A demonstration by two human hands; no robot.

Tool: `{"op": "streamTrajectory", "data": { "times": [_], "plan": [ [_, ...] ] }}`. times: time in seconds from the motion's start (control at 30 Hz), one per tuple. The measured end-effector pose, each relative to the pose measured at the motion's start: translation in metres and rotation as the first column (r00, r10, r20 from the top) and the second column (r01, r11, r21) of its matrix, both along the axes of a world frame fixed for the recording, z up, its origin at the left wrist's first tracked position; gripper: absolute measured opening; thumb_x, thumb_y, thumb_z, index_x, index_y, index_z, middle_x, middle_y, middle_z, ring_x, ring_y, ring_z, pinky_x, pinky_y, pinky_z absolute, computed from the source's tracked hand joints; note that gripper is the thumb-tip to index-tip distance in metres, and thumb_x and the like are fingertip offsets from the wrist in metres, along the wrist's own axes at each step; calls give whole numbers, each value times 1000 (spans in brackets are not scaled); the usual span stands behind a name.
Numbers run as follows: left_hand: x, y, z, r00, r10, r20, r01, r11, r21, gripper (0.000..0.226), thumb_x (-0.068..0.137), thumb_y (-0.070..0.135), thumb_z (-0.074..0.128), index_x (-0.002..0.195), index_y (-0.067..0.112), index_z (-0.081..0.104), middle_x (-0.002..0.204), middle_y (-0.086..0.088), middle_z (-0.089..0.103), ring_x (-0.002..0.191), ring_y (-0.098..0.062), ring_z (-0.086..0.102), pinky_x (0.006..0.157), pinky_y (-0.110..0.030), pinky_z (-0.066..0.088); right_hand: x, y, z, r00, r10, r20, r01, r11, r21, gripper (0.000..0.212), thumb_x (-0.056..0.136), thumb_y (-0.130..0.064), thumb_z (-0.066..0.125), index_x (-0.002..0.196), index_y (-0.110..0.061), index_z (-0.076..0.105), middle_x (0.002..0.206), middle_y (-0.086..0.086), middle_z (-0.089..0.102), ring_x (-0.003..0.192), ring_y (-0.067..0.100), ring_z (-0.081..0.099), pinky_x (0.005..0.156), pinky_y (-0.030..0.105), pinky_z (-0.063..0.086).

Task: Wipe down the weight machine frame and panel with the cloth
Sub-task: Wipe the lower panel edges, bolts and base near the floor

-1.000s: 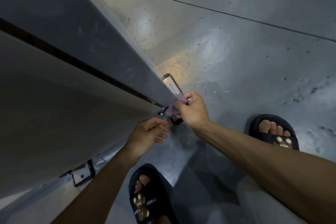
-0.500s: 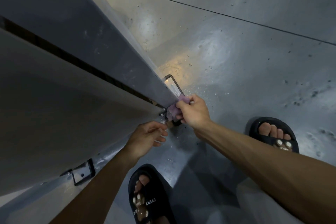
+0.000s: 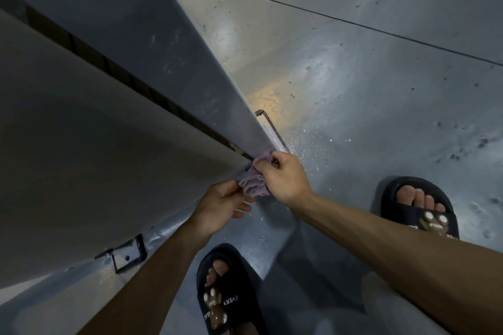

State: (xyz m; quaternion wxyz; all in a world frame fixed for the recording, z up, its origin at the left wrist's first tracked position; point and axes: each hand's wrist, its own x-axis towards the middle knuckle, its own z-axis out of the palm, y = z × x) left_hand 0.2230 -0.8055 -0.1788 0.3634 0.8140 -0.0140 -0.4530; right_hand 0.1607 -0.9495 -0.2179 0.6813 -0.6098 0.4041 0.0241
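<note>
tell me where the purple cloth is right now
In the head view, centre frame: the purple cloth is bunched in the right hand, against the machine frame's bottom corner, left hand touching it.

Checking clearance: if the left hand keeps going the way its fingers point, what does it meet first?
The cloth, bunched in the right hand. The left hand fingertips look almost on it already; depth is unclear.

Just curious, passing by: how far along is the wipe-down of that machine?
Hard to say what is finished: the upper frame shows smudges. In hand: the right hand grips the purple cloth at the frame's bottom corner, and the left hand touches it. The large panel probably remains.
</note>
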Motion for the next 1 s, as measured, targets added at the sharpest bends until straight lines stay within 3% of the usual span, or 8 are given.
{"op": "streamTrajectory", "data": {
  "times": [0.1, 0.3, 0.37, 0.5, 0.63, 0.83, 0.93, 1.0],
  "plan": [
    [2, 1, 1, 1000, 7, 3, -7, 1000, -1, 18, 102, 9, 56, 106, 17, 72, 94, -2, 77, 81, -15, 71, 74, -27, 56, 4, 10, -1, 999, -22, -28, 24, 998, 61, 22, 89, -33, 65, 85, -14, 75, 81, 3, 76, 82, 25, 73, 82, 45, 60],
    [3, 4, -1, 999, 23, -24, -23, 1000, 3, 24, 99, 1, 55, 98, 18, 71, 88, 0, 76, 80, -19, 70, 75, -31, 54, 7, 2, -4, 991, 41, -128, -11, 974, 227, 22, 90, -19, 68, 90, 1, 76, 74, 16, 74, 70, 34, 70, 65, 45, 58],
    [2, 6, -1, 999, 34, -25, -34, 999, 3, 28, 99, -3, 52, 96, 18, 71, 83, 3, 75, 80, -21, 70, 75, -32, 54, 1, -4, -4, 989, 35, -143, 4, 964, 264, 20, 90, -17, 70, 89, 2, 76, 74, 15, 75, 72, 34, 74, 72, 46, 61],
    [4, 8, 2, 1000, 17, -16, -17, 1000, 17, 29, 100, -5, 49, 100, 14, 71, 93, -5, 75, 80, -18, 70, 74, -29, 56, -4, -16, 3, 994, -102, -44, 110, 956, 272, 19, 94, -13, 68, 81, 0, 75, 70, 11, 75, 63, 27, 73, 56, 30, 59],
    [5, 6, 0, 999, 48, -26, -47, 999, 15, 24, 100, -3, 52, 96, 12, 70, 94, -9, 74, 77, -20, 68, 71, -29, 54, 4, -3, 7, 998, -58, -23, 62, 963, 263, 20, 96, -15, 65, 94, 2, 75, 85, 26, 74, 68, 34, 67, 68, 48, 57],
    [6, 5, -1, 998, 56, -22, -56, 998, 27, 28, 99, -5, 52, 94, 16, 70, 86, -3, 74, 76, -20, 69, 74, -32, 53, -1, -6, 4, 999, 19, -51, -3, 956, 293, 27, 81, -27, 73, 84, 0, 77, 79, 27, 73, 69, 44, 69, 66, 52, 58],
    [6, 7, 0, 999, 34, -16, -33, 999, 38, 31, 99, -6, 49, 97, 15, 72, 90, -4, 75, 79, -20, 70, 75, -32, 55, -6, -14, 2, 995, -90, -41, 98, 951, 294, 26, 98, -17, 64, 89, 6, 74, 61, 11, 71, 49, 23, 66, 44, 24, 48],
    [6, 7, 0, 1000, 21, -15, -20, 999, 47, 29, 100, -5, 49, 100, 12, 71, 94, -6, 75, 81, -20, 71, 76, -31, 56, -3, -14, 5, 997, -75, -31, 81, 950, 302, 23, 99, -14, 62, 90, 4, 74, 61, 10, 71, 49, 17, 65, 45, 20, 45]
  ]
}}
